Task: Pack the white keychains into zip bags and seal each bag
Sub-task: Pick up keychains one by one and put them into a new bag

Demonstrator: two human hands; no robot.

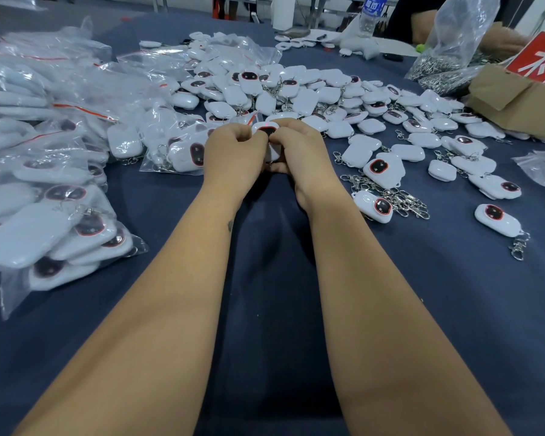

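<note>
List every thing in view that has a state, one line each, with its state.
left hand: fingers curled, pinching the held keychain
right hand: fingers curled, pinching the held keychain
held keychain: between both hands; whether bagged cannot be told
loose keychains: unbagged, spread on the table
packed bags: filled, piled at left
water bottle: upright, far side
cardboard box: flaps open

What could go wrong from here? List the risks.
1. Both hands, left hand and right hand, pinch one keychain; whether a bag is around it is unclear, so the seal may be left incomplete.
2. The tangled metal clips nearby could drag extra keychains along on the next pick.
3. Sealed bags lie close to the loose pile, so they may get mixed.
</note>
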